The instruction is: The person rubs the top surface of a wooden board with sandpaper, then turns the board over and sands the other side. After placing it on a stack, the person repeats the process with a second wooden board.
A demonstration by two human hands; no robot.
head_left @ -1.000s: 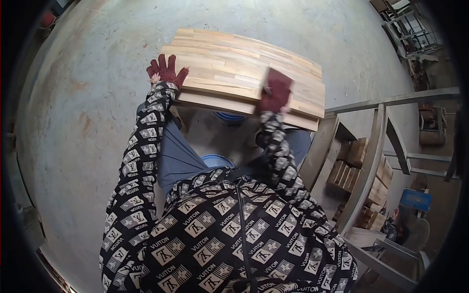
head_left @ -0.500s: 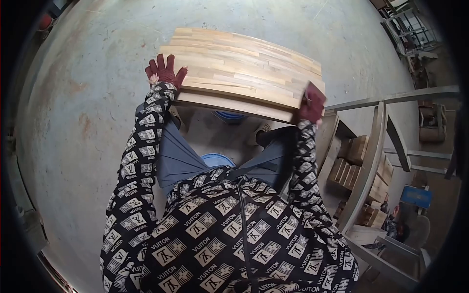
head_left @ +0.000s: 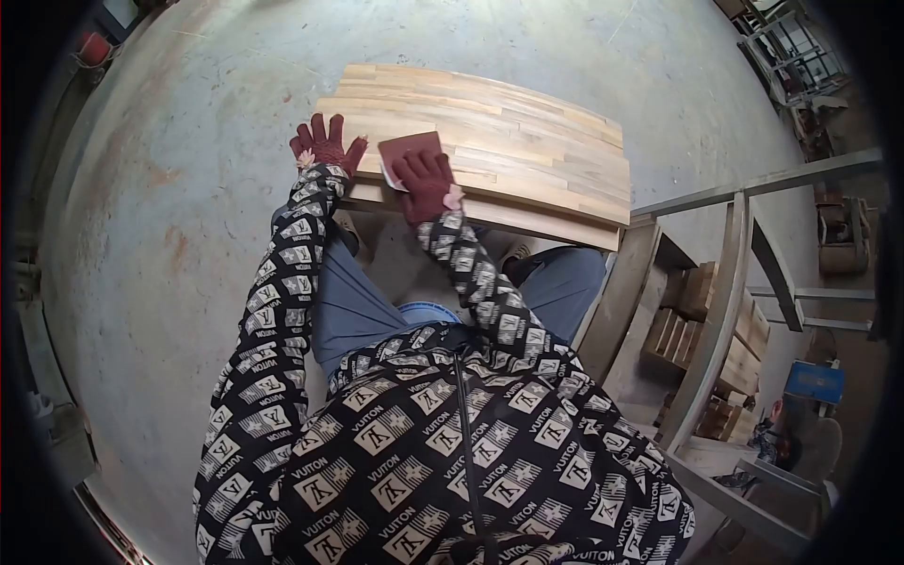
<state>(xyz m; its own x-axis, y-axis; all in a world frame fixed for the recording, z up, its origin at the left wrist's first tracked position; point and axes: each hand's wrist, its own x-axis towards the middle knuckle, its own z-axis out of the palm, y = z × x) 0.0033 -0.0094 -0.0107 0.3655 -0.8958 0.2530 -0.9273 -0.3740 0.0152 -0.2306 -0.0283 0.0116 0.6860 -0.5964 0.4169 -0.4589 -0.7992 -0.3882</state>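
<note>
A pale laminated wood panel (head_left: 527, 141) lies across in front of my knees. My left hand (head_left: 328, 146), in a dark red glove, rests on the panel's left end with its fingers spread and nothing held. Under my right hand (head_left: 426, 184), also gloved, is a reddish-brown sheet (head_left: 409, 144) that looks like sandpaper, pressed on the panel's near edge left of the middle. Its pale underside shows at the left, and my right fingers lie over its lower part.
A grey metal frame (head_left: 720, 311) stands at the right, with wooden crates (head_left: 670, 339) behind its bars. Farther right is a blue box (head_left: 815, 381). Part of a blue round object (head_left: 428, 313) shows between my legs. A red object (head_left: 94, 49) is at the upper left.
My right hand has moved left with the sheet, from the panel's right end to left of its middle. My left hand stays at the left end.
</note>
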